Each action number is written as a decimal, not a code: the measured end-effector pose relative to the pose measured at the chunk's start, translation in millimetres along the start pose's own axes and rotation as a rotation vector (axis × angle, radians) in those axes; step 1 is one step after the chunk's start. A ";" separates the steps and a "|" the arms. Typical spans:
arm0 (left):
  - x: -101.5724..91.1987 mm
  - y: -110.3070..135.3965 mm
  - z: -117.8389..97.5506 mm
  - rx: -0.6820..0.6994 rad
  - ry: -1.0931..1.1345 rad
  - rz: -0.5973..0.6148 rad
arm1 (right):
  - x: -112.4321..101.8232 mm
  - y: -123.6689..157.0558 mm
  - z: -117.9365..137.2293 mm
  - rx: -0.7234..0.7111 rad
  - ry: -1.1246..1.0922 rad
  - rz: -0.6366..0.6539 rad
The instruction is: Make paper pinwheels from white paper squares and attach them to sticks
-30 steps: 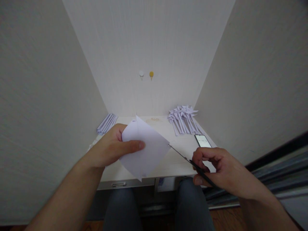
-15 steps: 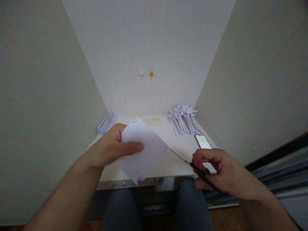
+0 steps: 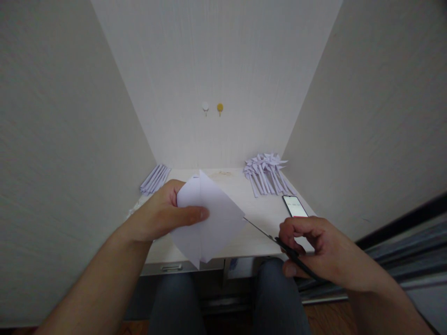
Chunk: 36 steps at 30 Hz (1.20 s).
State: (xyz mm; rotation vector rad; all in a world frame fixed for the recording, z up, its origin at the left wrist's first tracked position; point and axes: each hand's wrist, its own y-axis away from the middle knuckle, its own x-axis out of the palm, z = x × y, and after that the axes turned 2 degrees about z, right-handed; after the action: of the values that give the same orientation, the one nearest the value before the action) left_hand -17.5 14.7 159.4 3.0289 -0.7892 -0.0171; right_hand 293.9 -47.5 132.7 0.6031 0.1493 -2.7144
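Observation:
My left hand [image 3: 164, 215] grips a folded white sheet of paper [image 3: 213, 218] above the front of a small white desk [image 3: 258, 232], thumb pressed across its face. My right hand [image 3: 316, 249] is closed round the black handles of a pair of scissors [image 3: 275, 241]. The thin blades point left and their tip touches the paper's right corner. Whether the blades are apart I cannot make out.
A heap of folded white paper pinwheels [image 3: 267, 172] lies at the back right of the desk. A bundle of rolled paper sticks [image 3: 154, 178] lies at the back left. A phone [image 3: 295, 206] with a lit screen rests near my right hand. Two hooks [image 3: 212, 108] hang on the back wall.
The paper's lower corner has swung slightly left in my left hand. My right hand with the scissors dropped a little. The blade tip stays at the paper's right corner.

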 end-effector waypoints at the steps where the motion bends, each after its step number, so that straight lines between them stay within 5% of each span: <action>1: -0.2 0.1 0.0 0.002 -0.008 0.005 | 0.1 -0.1 0.4 -0.002 0.000 -0.001; 12: 2.4 -0.5 -1.3 0.005 -0.035 -0.029 | -0.3 -0.1 0.5 -0.016 0.035 -0.006; 36: -3.5 0.3 -2.8 -0.011 -0.054 0.109 | 0.0 1.3 11.3 0.031 0.075 0.016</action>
State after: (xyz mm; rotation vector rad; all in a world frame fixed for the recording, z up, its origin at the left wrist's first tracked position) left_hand -20.6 16.2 162.2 2.9818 -0.9533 -0.1031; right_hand 290.0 -50.7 142.9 0.7126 0.1217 -2.6842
